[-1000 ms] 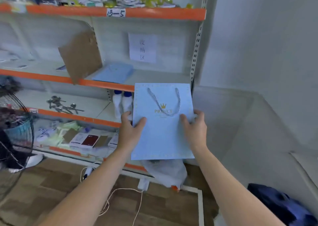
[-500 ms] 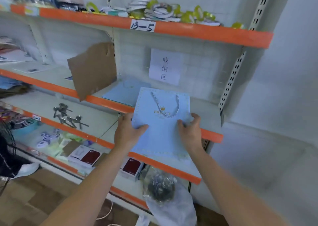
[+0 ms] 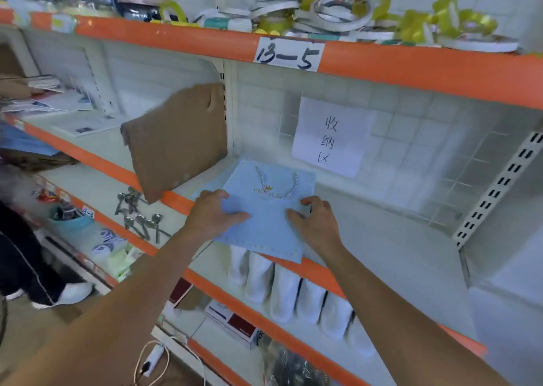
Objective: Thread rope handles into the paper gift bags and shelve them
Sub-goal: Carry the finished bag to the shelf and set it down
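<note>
Light blue paper gift bag lies flat on the middle shelf, near edge hanging over the orange lip. Rope handle is threaded, loop resting on the bag face over a gold crown logo. Left hand grips the bag's left edge, thumb on top; right hand grips the right edge, thumb on top, fingers curled at the side. Possibly another blue bag underneath, too blurred to tell. Cardboard sheet leans just left. Paper sign on the back wall behind. White bottles one shelf below.
</note>
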{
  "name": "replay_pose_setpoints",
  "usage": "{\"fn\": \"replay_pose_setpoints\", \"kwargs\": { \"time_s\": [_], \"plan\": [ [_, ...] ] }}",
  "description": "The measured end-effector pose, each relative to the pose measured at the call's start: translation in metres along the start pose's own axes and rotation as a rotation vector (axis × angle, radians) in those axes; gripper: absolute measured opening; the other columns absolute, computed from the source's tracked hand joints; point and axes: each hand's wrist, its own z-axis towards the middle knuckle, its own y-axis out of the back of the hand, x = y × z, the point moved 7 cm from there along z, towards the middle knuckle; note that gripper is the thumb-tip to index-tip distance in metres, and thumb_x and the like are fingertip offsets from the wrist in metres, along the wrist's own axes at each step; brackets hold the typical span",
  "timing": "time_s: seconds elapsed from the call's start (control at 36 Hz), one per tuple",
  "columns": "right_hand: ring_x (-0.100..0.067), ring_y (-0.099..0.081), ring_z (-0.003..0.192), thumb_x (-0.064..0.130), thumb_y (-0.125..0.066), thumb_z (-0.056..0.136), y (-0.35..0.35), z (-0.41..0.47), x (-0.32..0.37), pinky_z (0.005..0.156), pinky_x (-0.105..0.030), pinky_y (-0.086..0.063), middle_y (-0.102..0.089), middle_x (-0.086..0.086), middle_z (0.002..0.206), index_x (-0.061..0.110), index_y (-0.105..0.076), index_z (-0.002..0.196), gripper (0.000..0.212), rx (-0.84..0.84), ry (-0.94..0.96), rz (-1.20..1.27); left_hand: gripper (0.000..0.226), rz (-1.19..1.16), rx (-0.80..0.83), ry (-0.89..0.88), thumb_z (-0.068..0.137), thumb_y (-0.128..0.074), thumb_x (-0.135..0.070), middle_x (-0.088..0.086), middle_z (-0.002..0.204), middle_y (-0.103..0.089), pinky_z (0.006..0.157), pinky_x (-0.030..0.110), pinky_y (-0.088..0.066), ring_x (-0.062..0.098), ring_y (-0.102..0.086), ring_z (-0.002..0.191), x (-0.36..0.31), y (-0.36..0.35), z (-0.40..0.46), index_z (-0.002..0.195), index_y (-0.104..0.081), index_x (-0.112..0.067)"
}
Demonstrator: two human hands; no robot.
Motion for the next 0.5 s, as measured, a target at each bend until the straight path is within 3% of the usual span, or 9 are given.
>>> {"fn": "replay_pose_setpoints", "kwargs": {
  "time_s": [0.17,0.33,0.42,0.5],
  "plan": [
    [-0.031,-0.061,0.104,0.038,-0.066,0.087,-0.041,0.06,0.005,0.092,-0.033,-0.048,-0.043,-0.011,0.126,0.012,-0.049,0.132,0.055,0.113,-0.008,-0.024,0.078,0.089,0.029,0.085,0.072,-0.079,-0.055,0.008,0.137,-0.044,0.103,0.037,-0.042,0.026,-0.047,0.126,0.02,-0.006,0.072,0.135,-0.05,-0.02],
    [-0.034,-0.058,0.106,0.034,-0.065,0.089,-0.076,0.104,0.003,0.078,-0.026,-0.041,-0.043,-0.015,0.125,0.004,-0.047,0.128,0.053,0.122,-0.079,-0.045,0.07,0.174,0.055,0.117,0.076,-0.075,-0.053,0.013,0.128,-0.048,0.101,0.036,-0.041,0.03,-0.048,0.123,0.04,-0.023,0.127,0.132,-0.051,-0.017],
    [-0.035,-0.058,0.105,0.035,-0.065,0.089,-0.095,0.115,0.002,0.082,-0.034,-0.048,-0.04,-0.015,0.124,0.004,-0.044,0.127,0.054,0.148,-0.093,-0.087,0.068,0.205,0.086,0.145,0.081,-0.073,-0.047,0.014,0.131,-0.047,0.103,0.037,-0.037,0.03,-0.043,0.127,0.056,-0.034,0.143,0.136,-0.048,-0.015],
    [-0.031,-0.056,0.097,0.038,-0.064,0.089,-0.11,0.123,0.001,0.071,-0.033,-0.046,-0.039,-0.014,0.12,0.005,-0.041,0.122,0.052,0.167,-0.121,-0.099,0.068,0.24,0.065,0.157,0.084,-0.069,-0.047,0.013,0.137,-0.044,0.106,0.039,-0.035,0.031,-0.037,0.131,0.069,-0.037,0.153,0.139,-0.045,-0.014]
  ]
}}
